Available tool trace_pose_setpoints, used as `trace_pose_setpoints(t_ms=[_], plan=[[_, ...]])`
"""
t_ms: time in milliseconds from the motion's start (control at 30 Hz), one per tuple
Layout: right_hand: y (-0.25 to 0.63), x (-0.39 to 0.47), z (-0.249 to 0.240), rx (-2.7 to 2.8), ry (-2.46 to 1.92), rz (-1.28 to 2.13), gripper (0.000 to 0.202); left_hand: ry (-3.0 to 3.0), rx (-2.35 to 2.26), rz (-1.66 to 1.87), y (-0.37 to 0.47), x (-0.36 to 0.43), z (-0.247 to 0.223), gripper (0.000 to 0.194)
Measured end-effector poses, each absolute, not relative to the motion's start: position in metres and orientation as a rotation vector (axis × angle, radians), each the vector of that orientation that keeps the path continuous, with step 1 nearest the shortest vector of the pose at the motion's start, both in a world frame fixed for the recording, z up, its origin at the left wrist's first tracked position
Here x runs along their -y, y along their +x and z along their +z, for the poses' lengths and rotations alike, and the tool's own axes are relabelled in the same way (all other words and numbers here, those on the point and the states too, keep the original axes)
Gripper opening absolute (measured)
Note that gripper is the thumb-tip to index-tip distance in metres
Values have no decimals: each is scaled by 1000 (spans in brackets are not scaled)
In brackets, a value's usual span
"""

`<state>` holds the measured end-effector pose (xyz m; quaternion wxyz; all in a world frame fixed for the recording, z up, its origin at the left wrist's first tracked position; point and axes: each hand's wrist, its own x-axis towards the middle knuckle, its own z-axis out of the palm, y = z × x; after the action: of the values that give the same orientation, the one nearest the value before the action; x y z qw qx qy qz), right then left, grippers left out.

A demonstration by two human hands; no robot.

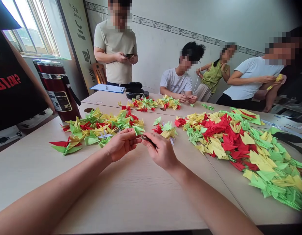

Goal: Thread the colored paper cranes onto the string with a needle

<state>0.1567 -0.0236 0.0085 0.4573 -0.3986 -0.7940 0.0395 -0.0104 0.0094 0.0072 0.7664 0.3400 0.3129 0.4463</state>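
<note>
Over the middle of the table, my left hand (124,143) pinches a small green folded paper crane (138,130) at its fingertips. Beside it, my right hand (163,151) is closed around a slim dark tool (149,141) whose tip points at the crane. Most of that tool is hidden by my fingers, so its kind does not show. Just beyond my hands lies a small cluster of green, yellow and red paper cranes (168,130). A larger pile of cranes (92,127) spreads behind my left hand.
To the right is a big heap of folded paper (234,140). More cranes (151,103) lie farther back. A dark red vacuum flask (59,91) stands at left. Behind are a blue clipboard (107,88) and a black case (134,91). Several people are around the table.
</note>
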Motion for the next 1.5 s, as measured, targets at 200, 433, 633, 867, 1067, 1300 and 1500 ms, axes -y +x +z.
trace_pose_setpoints(t_ms=[200,433,633,867,1067,1300,1500], plan=[[163,17,6,1944,-1125,-54,22,790,-699,1021,-7,-8,3,21],[162,20,7,2020,-1271,-247,23,862,-710,1066,-5,-6,4,25],[163,21,7,2023,-1316,-307,23,958,-733,1053,-5,-7,1,27],[164,17,4,2024,-1307,-359,25,996,-764,1051,-4,-6,1,29],[164,15,0,2038,-1281,-396,27,1023,-781,1055,-3,-6,0,31],[164,15,1,2046,-1272,-382,25,1047,-792,1048,-3,-6,-1,33],[164,16,2,2037,-1254,-391,24,1069,-808,1038,-3,-7,-1,34]])
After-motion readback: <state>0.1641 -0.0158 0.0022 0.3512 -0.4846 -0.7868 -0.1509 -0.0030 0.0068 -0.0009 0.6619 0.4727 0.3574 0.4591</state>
